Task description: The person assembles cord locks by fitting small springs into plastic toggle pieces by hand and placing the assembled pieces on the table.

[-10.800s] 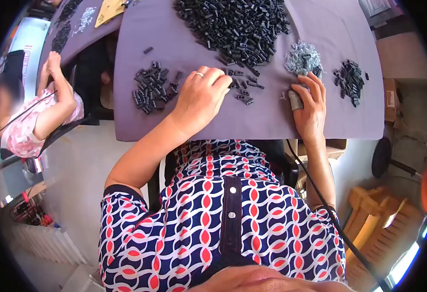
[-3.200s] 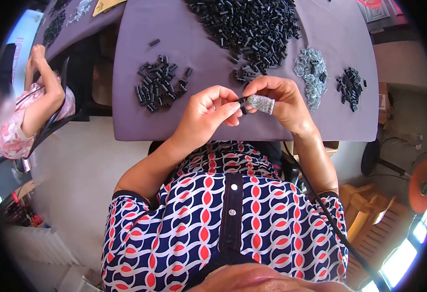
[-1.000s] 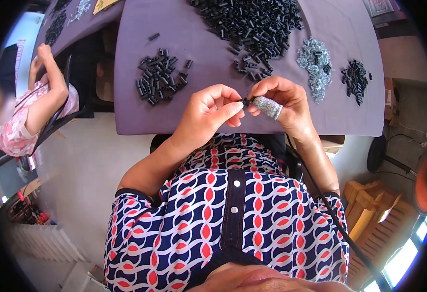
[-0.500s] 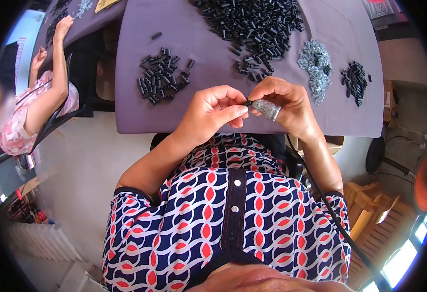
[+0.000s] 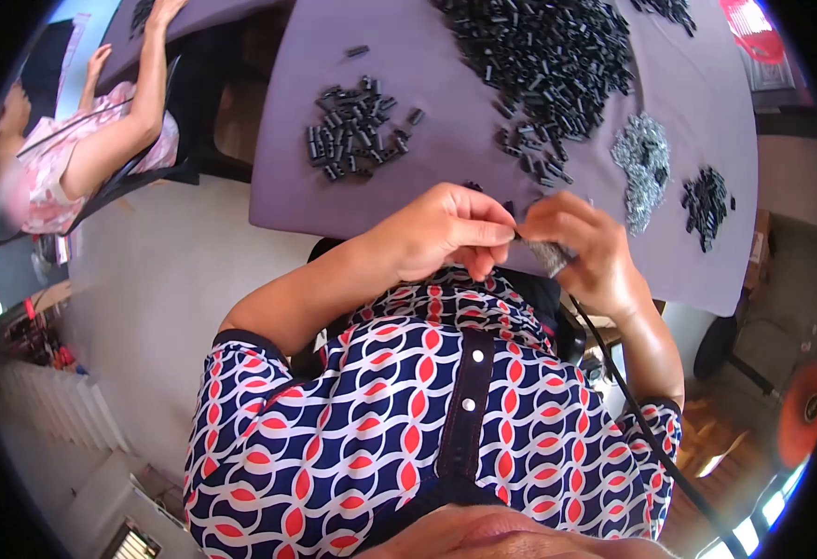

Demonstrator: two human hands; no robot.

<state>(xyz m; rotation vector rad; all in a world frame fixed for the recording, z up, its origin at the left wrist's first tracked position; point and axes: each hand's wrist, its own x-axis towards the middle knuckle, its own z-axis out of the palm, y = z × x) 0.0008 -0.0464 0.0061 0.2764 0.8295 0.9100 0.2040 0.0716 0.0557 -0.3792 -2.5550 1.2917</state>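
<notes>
At the near edge of the table point(image 5: 282, 168), a small dark piece point(image 5: 517, 235) is being pinched by the left hand point(image 5: 455, 233), its long axis being hidden by fingers; whether it is also being gripped by the blurred right hand point(image 5: 587, 244) cannot be told. Black tubes point(image 5: 357, 130) are being kept loose on the table's left, silvery bits point(image 5: 644, 168) on its right.

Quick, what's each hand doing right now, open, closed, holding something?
Left hand: closed, apparently pinching a small black piece.
Right hand: fingers curled, blurred; its grip can't be told.
</notes>
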